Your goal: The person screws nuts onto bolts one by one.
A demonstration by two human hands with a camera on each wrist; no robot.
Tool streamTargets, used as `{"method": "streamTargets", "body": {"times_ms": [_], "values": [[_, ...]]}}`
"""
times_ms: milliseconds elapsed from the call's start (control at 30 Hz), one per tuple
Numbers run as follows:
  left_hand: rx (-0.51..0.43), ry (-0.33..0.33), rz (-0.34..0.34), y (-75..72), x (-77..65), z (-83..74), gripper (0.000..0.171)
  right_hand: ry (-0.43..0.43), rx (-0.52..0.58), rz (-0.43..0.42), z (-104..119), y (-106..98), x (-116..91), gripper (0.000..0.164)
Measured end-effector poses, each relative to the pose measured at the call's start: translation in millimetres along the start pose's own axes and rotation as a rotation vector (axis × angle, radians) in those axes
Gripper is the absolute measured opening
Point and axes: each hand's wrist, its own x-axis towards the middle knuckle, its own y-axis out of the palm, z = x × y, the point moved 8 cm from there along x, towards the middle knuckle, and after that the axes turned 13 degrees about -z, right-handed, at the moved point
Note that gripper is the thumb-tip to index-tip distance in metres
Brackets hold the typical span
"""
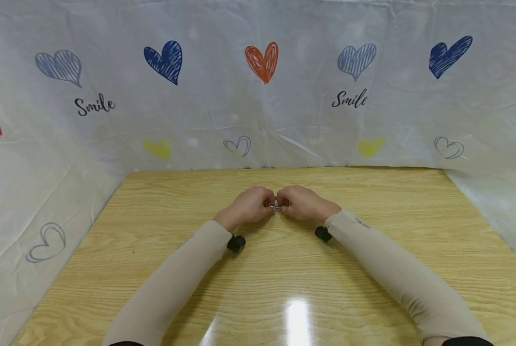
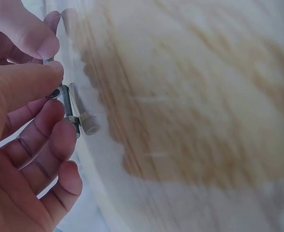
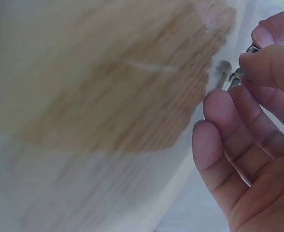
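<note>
Over the far middle of the table, a small silvery metal fitting with a threaded rod (image 2: pixel 67 99) bridges the gap between both hands. My left hand (image 1: pixel 251 204) pinches one end with thumb and forefinger, while its other fingers are loosely bent below. From the other side my right hand (image 1: pixel 303 203) pinches the fitting, its fingertips close to the left ones. A collar or nut (image 2: pixel 73 120) shows on the rod in the left wrist view. Fingers hide much of the fitting, and I cannot tell its exact kind.
The wood-grain table (image 1: pixel 258 274) has a glossy top that mirrors light and the metal. Behind it hangs a pale sheet (image 1: pixel 301 110) printed with hearts and words, continuing along both sides. Dark wrist cameras (image 1: pixel 236 243) sit under the beige sleeves (image 1: pixel 184 278).
</note>
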Motion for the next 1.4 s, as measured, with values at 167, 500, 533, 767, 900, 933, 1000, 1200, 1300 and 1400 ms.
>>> {"method": "streamTargets", "body": {"times_ms": [167,500,533,767,900,933,1000,1200,1300,1400], "values": [[0.015,0.004,0.007,2.5,0.8,0.3,0.008,0.009,-0.007,0.027,-0.1,2.6,1.4,0.008],[0.034,0.000,0.041,5.8,0.5,-0.2,0.008,0.035,-0.005,0.056,-3.4,6.0,1.8,0.008],[0.035,-0.001,0.041,6.0,0.6,0.2,0.009,0.036,-0.006,0.057,-3.8,6.2,1.9,0.008],[0.038,-0.023,0.048,6.4,-1.5,3.0,0.012,0.046,0.003,0.061,-2.2,5.5,0.6,0.005],[0.038,-0.017,0.045,7.3,-2.4,3.9,0.013,0.050,0.008,0.066,-1.6,5.2,0.0,0.005],[0.041,-0.016,0.044,7.5,-2.6,4.2,0.013,0.048,0.008,0.067,-1.6,4.9,-0.3,0.005],[0.044,-0.014,0.041,7.6,-3.3,4.8,0.014,0.047,0.011,0.070,-1.3,4.0,-1.0,0.005],[0.056,-0.017,0.022,3.0,-6.8,5.8,0.019,0.062,0.027,0.063,-1.7,-3.1,-5.8,0.013],[0.049,-0.016,-0.002,-1.7,-9.6,5.4,0.021,0.061,0.039,0.043,-1.1,-7.8,-9.3,0.015],[0.030,-0.010,-0.029,-6.3,-12.2,4.6,0.023,0.049,0.051,0.018,1.1,-12.3,-13.7,0.015]]}}
